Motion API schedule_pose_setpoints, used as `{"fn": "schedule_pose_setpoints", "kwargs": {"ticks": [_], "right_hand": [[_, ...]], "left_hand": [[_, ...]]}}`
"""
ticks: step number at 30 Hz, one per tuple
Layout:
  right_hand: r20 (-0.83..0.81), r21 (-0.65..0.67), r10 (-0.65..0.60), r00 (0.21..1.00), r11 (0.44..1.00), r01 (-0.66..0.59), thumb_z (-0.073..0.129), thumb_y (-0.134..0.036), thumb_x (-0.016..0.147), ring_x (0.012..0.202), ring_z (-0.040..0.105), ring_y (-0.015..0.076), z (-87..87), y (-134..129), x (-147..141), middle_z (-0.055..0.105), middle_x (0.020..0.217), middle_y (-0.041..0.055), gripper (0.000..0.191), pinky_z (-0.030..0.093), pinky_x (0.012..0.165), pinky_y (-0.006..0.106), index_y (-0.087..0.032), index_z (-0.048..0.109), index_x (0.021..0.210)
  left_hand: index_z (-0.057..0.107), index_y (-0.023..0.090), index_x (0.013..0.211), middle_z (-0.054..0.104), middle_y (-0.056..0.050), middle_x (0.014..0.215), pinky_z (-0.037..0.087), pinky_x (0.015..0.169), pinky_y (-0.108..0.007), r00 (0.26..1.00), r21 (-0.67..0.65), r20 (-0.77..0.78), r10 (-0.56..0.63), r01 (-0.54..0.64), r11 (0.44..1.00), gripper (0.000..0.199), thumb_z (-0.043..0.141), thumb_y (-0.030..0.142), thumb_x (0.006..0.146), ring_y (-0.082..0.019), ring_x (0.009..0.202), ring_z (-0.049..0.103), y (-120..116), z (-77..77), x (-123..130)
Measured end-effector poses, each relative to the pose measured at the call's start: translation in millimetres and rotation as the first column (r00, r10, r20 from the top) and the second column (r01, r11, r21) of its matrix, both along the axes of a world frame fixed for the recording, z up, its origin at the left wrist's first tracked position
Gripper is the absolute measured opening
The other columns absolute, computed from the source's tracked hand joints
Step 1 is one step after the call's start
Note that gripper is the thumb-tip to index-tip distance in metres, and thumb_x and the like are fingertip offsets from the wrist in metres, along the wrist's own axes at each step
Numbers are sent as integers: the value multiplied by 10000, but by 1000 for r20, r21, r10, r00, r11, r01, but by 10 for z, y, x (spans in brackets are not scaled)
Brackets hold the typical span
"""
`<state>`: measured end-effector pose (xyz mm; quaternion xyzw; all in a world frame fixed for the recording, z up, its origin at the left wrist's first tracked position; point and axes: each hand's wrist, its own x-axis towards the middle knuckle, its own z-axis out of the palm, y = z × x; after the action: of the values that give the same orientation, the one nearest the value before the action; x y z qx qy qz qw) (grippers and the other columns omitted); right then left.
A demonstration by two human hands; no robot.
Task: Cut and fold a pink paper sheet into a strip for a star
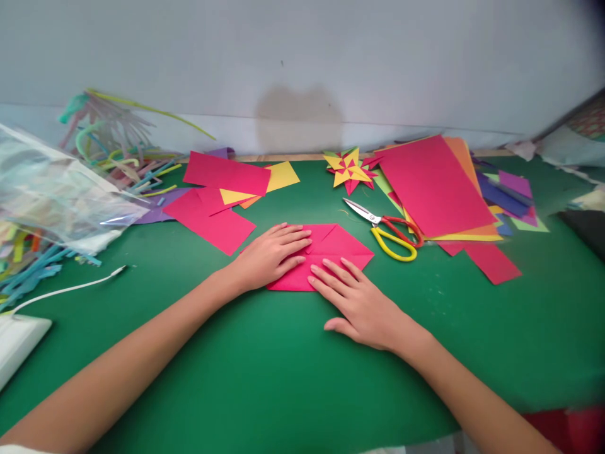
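Paper (343, 243), red, folded, one piece: lying flat at the middle of the green tabletop (265, 366), corners turned in along its far edge, creases showing, right end tapering to a point. Left hand (271, 255): palm down over the paper's left part, fingers extended and close together, gripping nothing. Right hand (359, 302): palm down, fingers spread, fingertips on the near right part, thumb out on the tabletop. Scissors (375, 220), one pair: just beyond the paper to the right, one handle loop red, one yellow, blades pointing away to the left. Folded star (348, 170), red and yellow: near the wall (189, 50). Red sheet (435, 189): atop orange and yellow ones, right. Red rectangle (227, 173): far left of centre, overlapping yellow paper (283, 176). Clear plastic bag (57, 189): left edge, blurred, apparently among fuzzy coloured stems (35, 271). White cable (70, 292): nearer, below the bag.
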<state>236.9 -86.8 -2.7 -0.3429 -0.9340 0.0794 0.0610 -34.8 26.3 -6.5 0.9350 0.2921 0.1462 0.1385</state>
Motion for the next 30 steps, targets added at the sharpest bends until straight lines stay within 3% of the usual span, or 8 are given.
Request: {"fn": "schedule_pose_setpoints", "kwargs": {"ticks": [14,22,30], "right_hand": [[-32,-10,-11,999,1000,10,539,-592,1046,1634,230,348,6,7,-4,311,1744,105,819,281,1291,641,-187,254,1698],[-31,-15,-9,999,1000,8,509,-593,1060,1636,225,341,11,10,0,320,1740,101,785,271,1299,630,-193,278,1694],[-10,-15,-8,1000,1000,8,469,-604,1072,1635,226,345,4,7,3,317,1744,89,772,258,1302,617,-179,288,1690]], "left_hand": [[618,257,1495,585,-85,1575,432,1243,-543,998,2,61,-8,8,1000,424,430,283,1116,-284,1490,512,10,-35,-1],[646,285,1470,558,-92,1598,413,1247,-572,998,-26,57,-19,21,999,418,423,269,1117,-283,1509,485,8,-28,-9],[540,267,1570,454,-78,1672,348,1294,-554,993,-16,-15,-118,118,993,470,380,267,1128,-279,1575,403,66,-27,-88]]}}
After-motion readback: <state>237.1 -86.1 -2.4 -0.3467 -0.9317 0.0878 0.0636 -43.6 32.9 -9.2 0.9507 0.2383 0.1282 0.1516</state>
